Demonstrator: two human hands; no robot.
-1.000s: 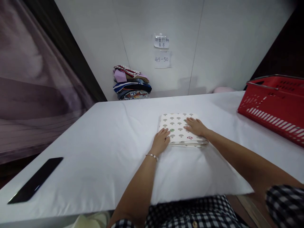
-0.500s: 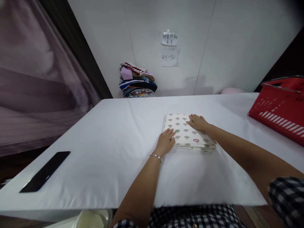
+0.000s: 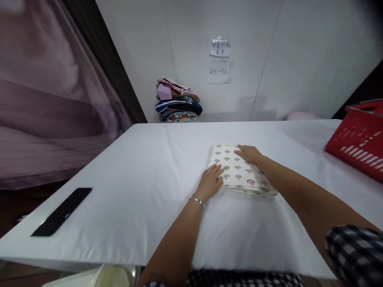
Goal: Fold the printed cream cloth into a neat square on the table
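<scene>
A white cloth (image 3: 237,167) with grey mushroom prints, plus a green and a red one, lies folded into a thick rectangle on the white-covered table (image 3: 134,171). My left hand (image 3: 211,180) rests on its left edge near the front corner, fingers stretched out flat over the top layer. A silvery bracelet circles that wrist. Across the far right part of the cloth lies my right hand (image 3: 250,154), its fingers extended and pressed on the top by the far edge. Folded layers show along the front side. The right forearm covers the cloth's right side.
To the right stands a red basket (image 3: 359,139) with a metal handle. A black flat object (image 3: 62,212) lies at the table's left. Behind the far edge rises a stack of folded fabrics (image 3: 178,100). Paper signs (image 3: 220,71) hang on the wall; a curtain (image 3: 60,91) hangs left.
The view has turned slightly left. My right hand has shifted a little left over the cloth, its fingers closer together. My left hand stays at the cloth's left edge.
</scene>
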